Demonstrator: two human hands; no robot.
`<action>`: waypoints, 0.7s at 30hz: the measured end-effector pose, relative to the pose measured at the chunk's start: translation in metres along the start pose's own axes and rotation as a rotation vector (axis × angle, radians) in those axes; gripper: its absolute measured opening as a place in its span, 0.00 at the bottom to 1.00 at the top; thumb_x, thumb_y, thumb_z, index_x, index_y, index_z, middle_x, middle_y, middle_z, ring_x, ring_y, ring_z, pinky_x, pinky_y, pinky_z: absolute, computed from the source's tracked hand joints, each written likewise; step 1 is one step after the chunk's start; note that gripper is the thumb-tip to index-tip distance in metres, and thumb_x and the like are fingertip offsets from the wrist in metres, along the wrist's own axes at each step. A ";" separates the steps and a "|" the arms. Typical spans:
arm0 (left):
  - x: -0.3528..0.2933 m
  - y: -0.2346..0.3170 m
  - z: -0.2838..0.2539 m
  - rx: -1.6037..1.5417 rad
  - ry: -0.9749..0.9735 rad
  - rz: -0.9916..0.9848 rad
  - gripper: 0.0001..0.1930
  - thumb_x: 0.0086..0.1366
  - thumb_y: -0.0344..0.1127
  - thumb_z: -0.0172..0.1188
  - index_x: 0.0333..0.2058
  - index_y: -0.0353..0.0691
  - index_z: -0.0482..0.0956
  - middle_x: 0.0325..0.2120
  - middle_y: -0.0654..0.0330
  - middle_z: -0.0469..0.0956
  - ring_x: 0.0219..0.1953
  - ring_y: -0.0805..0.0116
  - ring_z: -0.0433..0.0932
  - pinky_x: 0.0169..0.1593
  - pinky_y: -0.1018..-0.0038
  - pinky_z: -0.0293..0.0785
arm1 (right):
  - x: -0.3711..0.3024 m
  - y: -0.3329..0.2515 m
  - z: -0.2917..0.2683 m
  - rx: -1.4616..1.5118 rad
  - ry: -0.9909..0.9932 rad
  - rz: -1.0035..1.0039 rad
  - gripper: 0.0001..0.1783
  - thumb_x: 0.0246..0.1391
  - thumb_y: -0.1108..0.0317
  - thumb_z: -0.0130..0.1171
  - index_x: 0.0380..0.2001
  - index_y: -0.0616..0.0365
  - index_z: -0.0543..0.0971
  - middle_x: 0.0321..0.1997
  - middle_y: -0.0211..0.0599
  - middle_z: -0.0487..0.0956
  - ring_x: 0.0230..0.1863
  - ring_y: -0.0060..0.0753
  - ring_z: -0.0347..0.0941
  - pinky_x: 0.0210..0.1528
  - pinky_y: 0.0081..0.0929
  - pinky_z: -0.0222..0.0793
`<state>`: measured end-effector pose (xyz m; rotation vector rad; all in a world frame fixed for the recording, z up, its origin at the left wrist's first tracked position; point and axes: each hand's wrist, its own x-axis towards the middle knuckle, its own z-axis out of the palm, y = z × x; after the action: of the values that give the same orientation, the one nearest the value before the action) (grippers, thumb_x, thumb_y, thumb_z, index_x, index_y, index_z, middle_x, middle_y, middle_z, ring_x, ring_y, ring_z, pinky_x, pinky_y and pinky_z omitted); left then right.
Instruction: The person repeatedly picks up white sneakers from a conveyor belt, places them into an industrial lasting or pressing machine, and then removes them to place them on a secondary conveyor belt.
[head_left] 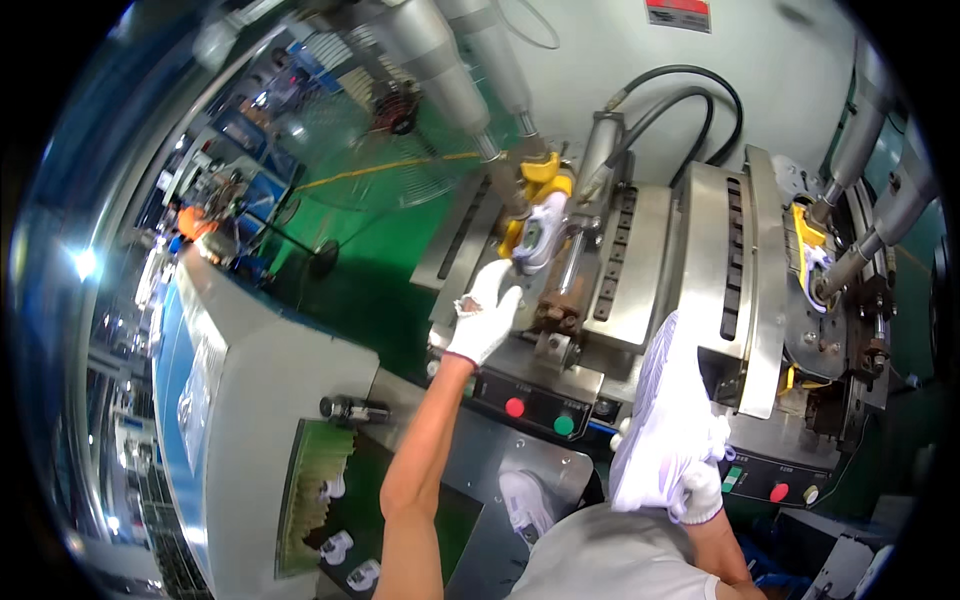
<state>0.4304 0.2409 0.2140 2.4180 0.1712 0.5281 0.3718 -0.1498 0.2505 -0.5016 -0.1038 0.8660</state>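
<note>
My left hand (484,322), in a white knit glove with a worn, discoloured patch, reaches to the left-hand press. Its thumb and fingers are spread apart beside the heel end of a white and pale lavender shoe (543,235). That shoe sits in the press between yellow pads (546,172), under metal rods. My right hand (702,492), also gloved in white, grips a pale lavender sneaker (657,420) upright near my body, its sole turned up to view. The shoe hides part of that hand's fingers. A second shoe (817,270) is clamped in the right-hand press, with yellow pads.
A control panel with a red button (515,407) and green button (564,425) lines the machine's front. Another white shoe (527,505) lies on the metal shelf (485,455) by my body. Several shoes sit lower left, near a grey cabinet (270,390). A fan (395,115) stands behind.
</note>
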 end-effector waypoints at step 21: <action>0.139 -0.017 -0.013 0.352 -0.051 -0.304 0.39 0.55 0.60 0.67 0.55 0.35 0.75 0.49 0.43 0.81 0.53 0.46 0.81 0.57 0.58 0.75 | -0.038 0.000 -0.030 -0.396 0.567 0.019 0.38 0.50 0.76 0.62 0.63 0.59 0.58 0.25 0.39 0.77 0.17 0.32 0.73 0.18 0.25 0.67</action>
<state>0.5515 0.2965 0.2581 2.6710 0.6451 0.3169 0.3562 -0.1898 0.2280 -1.1032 0.2553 0.6935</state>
